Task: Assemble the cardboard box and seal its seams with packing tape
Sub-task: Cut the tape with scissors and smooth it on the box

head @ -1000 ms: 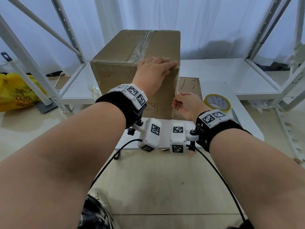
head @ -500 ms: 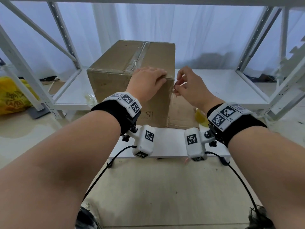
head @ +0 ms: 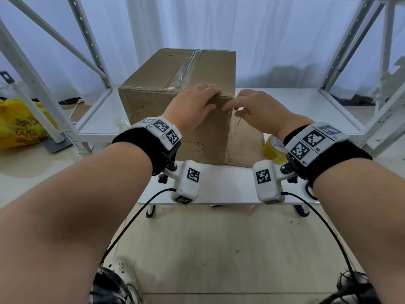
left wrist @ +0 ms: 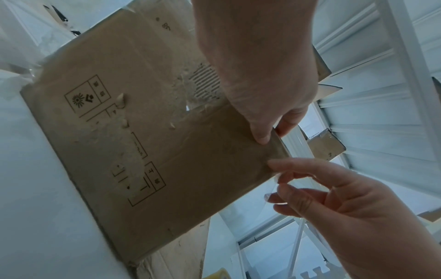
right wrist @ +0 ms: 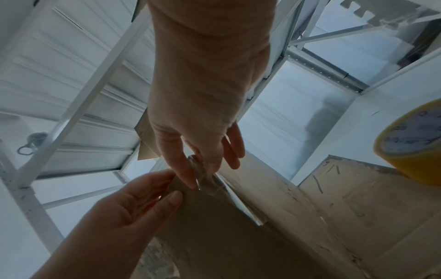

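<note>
A brown cardboard box (head: 175, 69) stands upright on a small white table (head: 219, 185), its top seam covered with clear tape. My left hand (head: 210, 95) holds the box's top front edge near the right corner, fingers lying over the top and thumb (left wrist: 260, 137) pressed on the front face. At that corner my right hand (head: 232, 107) pinches a crumpled end of clear tape (right wrist: 203, 173) between thumb and fingers. A yellow tape roll (head: 272, 150) lies behind my right wrist, to the right of the box.
A flat cardboard sheet (head: 245, 145) lies under the box's right side and the roll. White metal shelving (head: 94, 51) with a low shelf board (head: 285, 102) surrounds the table. A yellow bag (head: 19, 123) sits on the floor at left.
My right hand rose from low beside the box's right edge to its top right corner. My left hand stayed on the top edge. The head view tilted upward.
</note>
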